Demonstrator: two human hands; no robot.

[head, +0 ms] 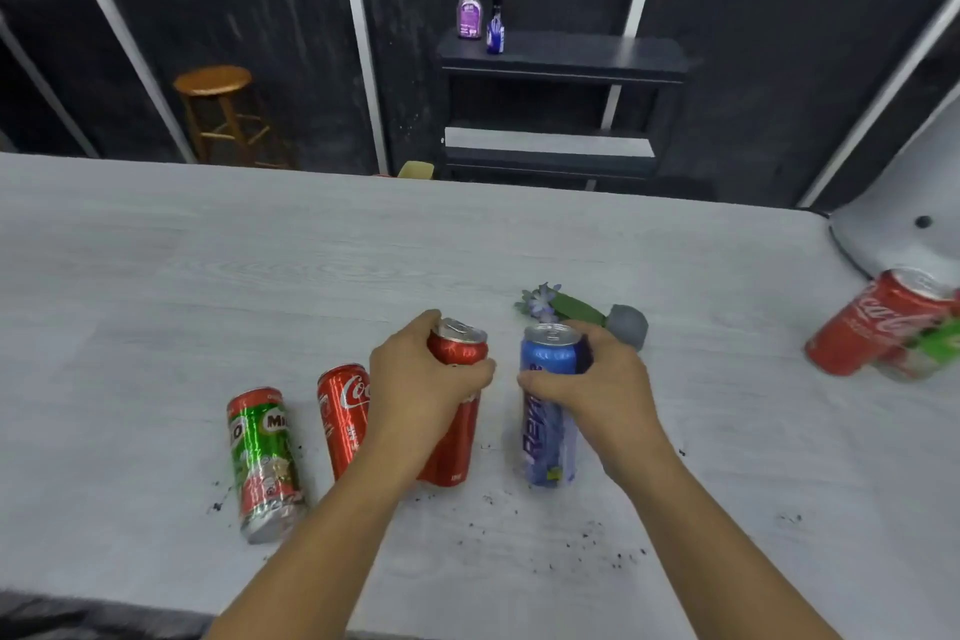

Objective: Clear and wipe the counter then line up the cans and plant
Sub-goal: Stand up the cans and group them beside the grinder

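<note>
At the centre of the frame the left hand (423, 369) has its fingers wrapped around an upright red can (453, 405), and the right hand (597, 379) has its fingers closed around an upright blue can (548, 411) just beside it on the pale bench (260, 276). Left of them stand a red Coca-Cola can (343, 418) and a green Milo can (265, 463). The plant (582, 312) lies tipped over just behind the blue can, and more cans (883, 333) sit at the right edge.

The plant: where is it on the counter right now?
In the head view the plant lies tipped on its side on the counter, right of centre, just behind the blue can that the right hand grips.
</note>
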